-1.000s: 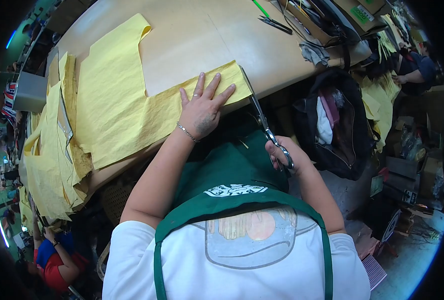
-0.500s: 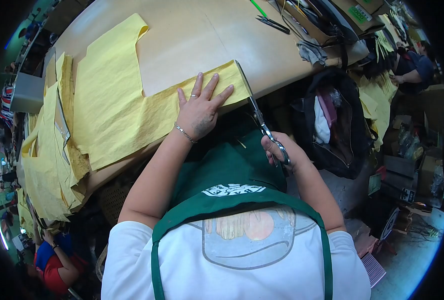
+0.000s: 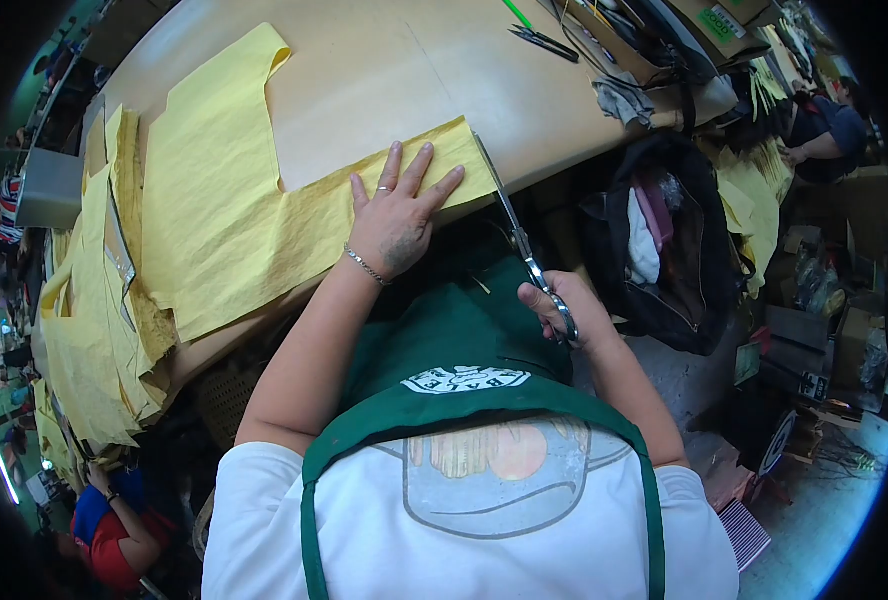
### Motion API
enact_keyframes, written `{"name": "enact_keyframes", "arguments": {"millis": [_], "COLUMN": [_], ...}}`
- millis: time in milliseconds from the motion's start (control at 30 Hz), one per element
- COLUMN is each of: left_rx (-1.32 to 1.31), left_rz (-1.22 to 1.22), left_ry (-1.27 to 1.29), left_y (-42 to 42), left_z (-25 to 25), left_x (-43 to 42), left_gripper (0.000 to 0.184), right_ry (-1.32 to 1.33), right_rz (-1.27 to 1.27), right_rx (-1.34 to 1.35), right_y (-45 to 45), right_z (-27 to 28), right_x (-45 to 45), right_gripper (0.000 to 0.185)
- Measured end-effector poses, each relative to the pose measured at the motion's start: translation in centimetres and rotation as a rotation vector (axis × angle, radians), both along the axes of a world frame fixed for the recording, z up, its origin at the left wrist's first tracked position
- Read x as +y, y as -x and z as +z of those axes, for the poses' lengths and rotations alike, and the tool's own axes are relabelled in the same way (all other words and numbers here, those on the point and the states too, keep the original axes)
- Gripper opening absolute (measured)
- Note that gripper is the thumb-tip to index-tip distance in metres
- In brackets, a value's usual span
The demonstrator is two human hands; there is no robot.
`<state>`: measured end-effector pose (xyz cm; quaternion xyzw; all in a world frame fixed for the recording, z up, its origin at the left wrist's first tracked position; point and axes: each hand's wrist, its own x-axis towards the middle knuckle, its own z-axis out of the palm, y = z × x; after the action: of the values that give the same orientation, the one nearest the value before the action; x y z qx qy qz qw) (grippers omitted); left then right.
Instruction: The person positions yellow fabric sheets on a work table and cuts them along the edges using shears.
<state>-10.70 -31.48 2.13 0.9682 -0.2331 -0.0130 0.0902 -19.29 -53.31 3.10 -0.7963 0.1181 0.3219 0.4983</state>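
A yellow sheet with a long narrow arm reaching right lies along the near edge of the table. Flat on that arm rests my left hand, fingers spread, with a ring and a bracelet on it. My right hand is wrapped round the handles of long metal scissors. Their blades lie along the right end of the yellow sheet, pointing away from me. Whether they are fully closed is hard to tell.
More yellow sheets hang over the table's left end. Small snips, a grey cloth and boxes sit at the far right. An open black bag is beside the table. Other people are at both sides.
The view has shifted slightly, so the sheet and table sit a little further left. My left hand stays on the sheet, and the scissors remain at its right end.
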Motion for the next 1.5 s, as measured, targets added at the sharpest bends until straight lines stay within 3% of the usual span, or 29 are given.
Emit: {"name": "enact_keyframes", "arguments": {"millis": [700, 800, 1200, 1400, 1500], "left_rx": [0.061, 0.076, 0.093, 0.106, 0.106], "left_rz": [-0.028, -0.026, -0.043, -0.044, -0.044], "left_ry": [0.002, 0.02, 0.042, 0.054, 0.059], "left_y": [0.9, 0.8, 1.2, 1.3, 1.2], "left_z": [0.5, 0.5, 0.7, 0.7, 0.6], "left_x": [0.0, 0.0, 0.2, 0.2, 0.1], "left_gripper": [0.051, 0.052, 0.051, 0.052, 0.052], "right_ry": [-0.119, -0.131, -0.123, -0.112, -0.054], "right_rz": [-0.017, -0.01, -0.001, -0.016, -0.016], "right_rx": [0.085, 0.022, 0.021, 0.021, -0.002], "right_y": [-1.7, -1.0, -0.9, -0.6, -0.4], "right_z": [0.1, 0.0, -0.4, -0.1, -0.1], "right_x": [0.0, -0.3, -0.5, -0.4, -0.4], "right_gripper": [0.062, 0.07, 0.07, 0.06, 0.069]}}
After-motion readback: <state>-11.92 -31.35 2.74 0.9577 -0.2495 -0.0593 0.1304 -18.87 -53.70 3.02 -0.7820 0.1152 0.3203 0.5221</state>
